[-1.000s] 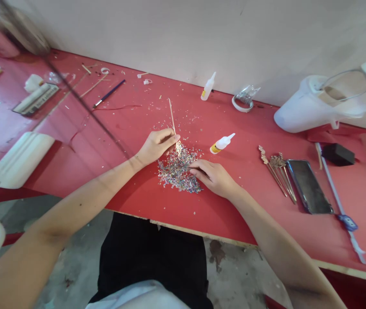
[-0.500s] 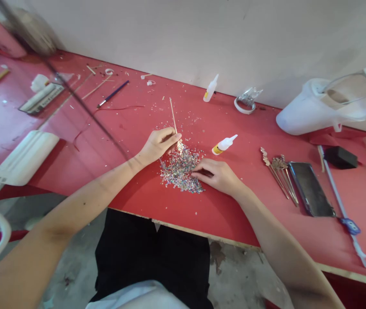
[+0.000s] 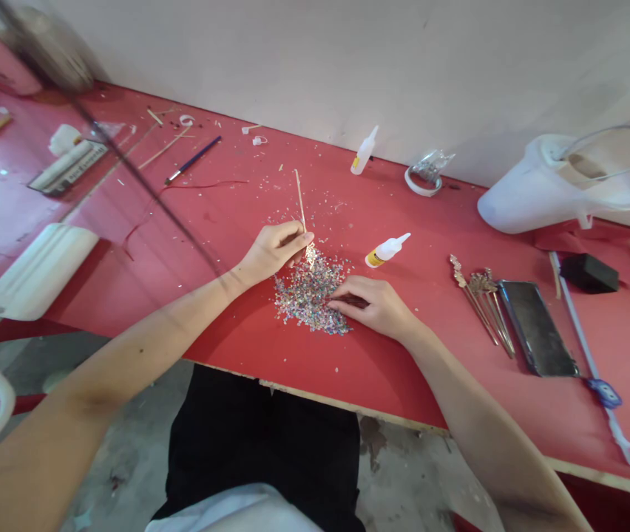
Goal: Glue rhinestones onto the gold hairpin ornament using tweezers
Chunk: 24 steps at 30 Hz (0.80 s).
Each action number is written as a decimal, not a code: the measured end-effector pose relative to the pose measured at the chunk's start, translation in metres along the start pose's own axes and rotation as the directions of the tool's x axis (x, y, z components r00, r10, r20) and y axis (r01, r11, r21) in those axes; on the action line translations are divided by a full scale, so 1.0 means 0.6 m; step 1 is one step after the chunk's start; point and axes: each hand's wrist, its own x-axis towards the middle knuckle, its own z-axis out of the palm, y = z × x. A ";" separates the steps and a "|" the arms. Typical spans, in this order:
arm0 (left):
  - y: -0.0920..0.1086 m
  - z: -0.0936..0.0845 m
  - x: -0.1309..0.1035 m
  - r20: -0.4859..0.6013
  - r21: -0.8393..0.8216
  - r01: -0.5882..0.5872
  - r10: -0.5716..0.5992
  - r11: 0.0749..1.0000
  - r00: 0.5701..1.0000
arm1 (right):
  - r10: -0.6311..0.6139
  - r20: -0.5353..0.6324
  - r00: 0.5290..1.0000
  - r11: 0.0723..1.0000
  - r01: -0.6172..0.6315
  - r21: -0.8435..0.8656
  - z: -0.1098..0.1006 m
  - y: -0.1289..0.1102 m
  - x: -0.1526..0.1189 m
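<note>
Pinched in the fingers of my left hand (image 3: 282, 247) is a gold hairpin (image 3: 300, 198). Its thin stem points up and away, and its ornate head hangs over a pile of small glittering rhinestones (image 3: 309, 299) on the red table. My right hand (image 3: 370, 303) rests at the right side of this pile with thumb and forefinger drawn together among the stones. Whatever those fingertips hold is too small to tell. Just beyond my right hand, a small glue bottle (image 3: 386, 250) with a yellow label lies tilted.
Behind stands a second glue bottle (image 3: 364, 151), beside a tape roll (image 3: 424, 180). To the right are more hairpins (image 3: 481, 303), a phone (image 3: 537, 327), a black block (image 3: 589, 273) and a white jug (image 3: 537, 185). A paintbrush (image 3: 193, 160) and white device (image 3: 38, 272) lie left.
My right thumb and forefinger have drawn slightly closer together at the pile. My left hand keeps its hold on the hairpin, and the view has shifted a little.
</note>
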 end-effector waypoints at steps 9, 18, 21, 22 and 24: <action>0.000 0.000 0.000 0.005 -0.007 0.002 -0.002 1.000 1.000 | 0.099 -0.168 0.981 0.994 -0.089 0.064 0.005 0.002 0.003; 0.004 0.001 0.001 0.015 0.018 0.004 -0.005 1.000 1.000 | 0.103 -0.135 0.985 0.994 -0.096 0.057 0.006 0.008 0.000; 0.004 0.001 0.001 0.011 0.013 0.009 -0.009 1.000 1.000 | 0.125 -0.155 0.980 0.992 -0.118 0.052 0.005 0.006 0.001; 0.004 0.001 0.001 0.009 0.011 0.010 -0.010 1.000 1.000 | 0.141 -0.177 0.974 0.990 -0.136 0.043 0.004 0.006 0.001; 0.005 0.001 0.001 0.005 0.010 0.008 -0.008 1.000 1.000 | 0.140 -0.179 0.974 0.990 -0.139 0.018 0.003 0.006 0.001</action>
